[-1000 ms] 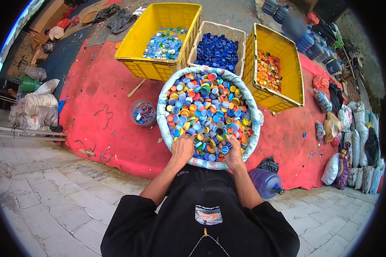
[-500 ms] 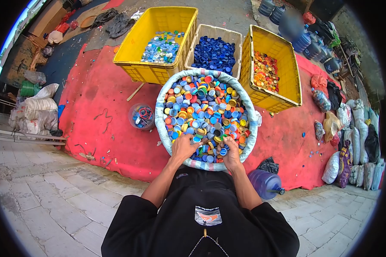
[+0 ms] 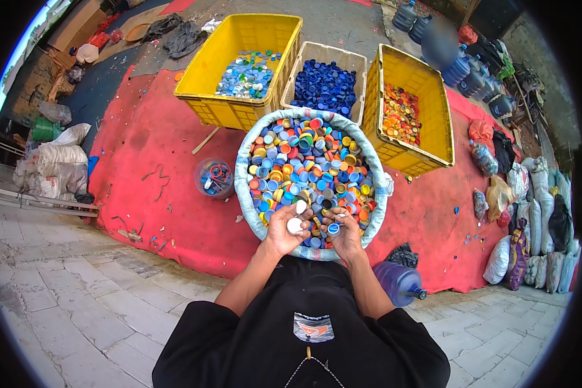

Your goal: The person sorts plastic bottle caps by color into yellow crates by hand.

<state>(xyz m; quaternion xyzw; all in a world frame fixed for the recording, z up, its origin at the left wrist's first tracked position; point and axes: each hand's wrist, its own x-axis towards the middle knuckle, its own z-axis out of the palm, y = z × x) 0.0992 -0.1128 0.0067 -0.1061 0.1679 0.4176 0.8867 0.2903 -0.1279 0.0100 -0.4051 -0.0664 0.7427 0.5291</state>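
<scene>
Left hand [image 3: 284, 227] turned palm up, fingers loosely curled, cupping two white bottle caps [image 3: 295, 224] — one resting on the palm, one nearer the fingertips. Right hand [image 3: 344, 227] half closed just beside it, pinching a blue-rimmed cap [image 3: 334, 228] between thumb and fingers. Both hands raised just over the near edge of the woven sack [image 3: 244, 187], rolled open and filled with a heap of mixed caps [image 3: 310, 165] in blue, orange, yellow, red, green and white; far too many to count.

Beyond the sack, three crates side by side on the red carpet [image 3: 155, 174]: a yellow crate [image 3: 207, 71] on the left holding light blue and white caps, a beige crate [image 3: 326, 58] in the middle packed with dark blue caps, a second yellow crate [image 3: 433, 110] on the right with orange and yellow caps. Two yellow, one beige.

One clear round tub [image 3: 214, 178] left of the sack, with a few coloured rings and bits inside. One blue water jug [image 3: 399, 282] lying on its side near the right elbow, at the carpet's edge. More blue jugs [image 3: 472, 71] clustered at top right; number hard to tell. Stuffed bags [image 3: 530, 252] piled along the right side
</scene>
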